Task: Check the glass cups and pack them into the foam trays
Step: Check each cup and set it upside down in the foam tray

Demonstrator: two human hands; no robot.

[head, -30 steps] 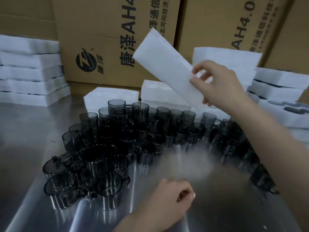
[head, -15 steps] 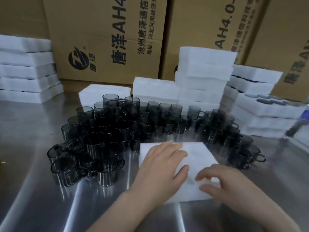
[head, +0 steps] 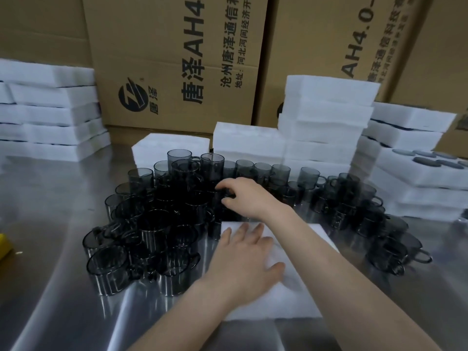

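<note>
A white foam tray [head: 301,300] lies flat on the steel table [head: 50,300] in front of me. My left hand [head: 243,259] presses on it with straight, spread fingers. Several dark smoked glass cups [head: 157,224] with handles crowd the table to the left of, behind and to the right of the tray. My right hand [head: 245,196] reaches over the tray's far edge into the cluster. Its fingers and thumb curl round one glass cup [head: 219,196] there; the hand hides most of that cup.
Stacks of white foam trays stand at the back left [head: 50,117], back centre [head: 326,115] and right [head: 410,153]. Large printed cardboard boxes [head: 177,59] wall off the back. A yellow object [head: 3,245] shows at the left edge.
The foam tray came down from the air onto the table. My right hand left it and reached forward into the cups, while my left hand stays flat on the tray.
</note>
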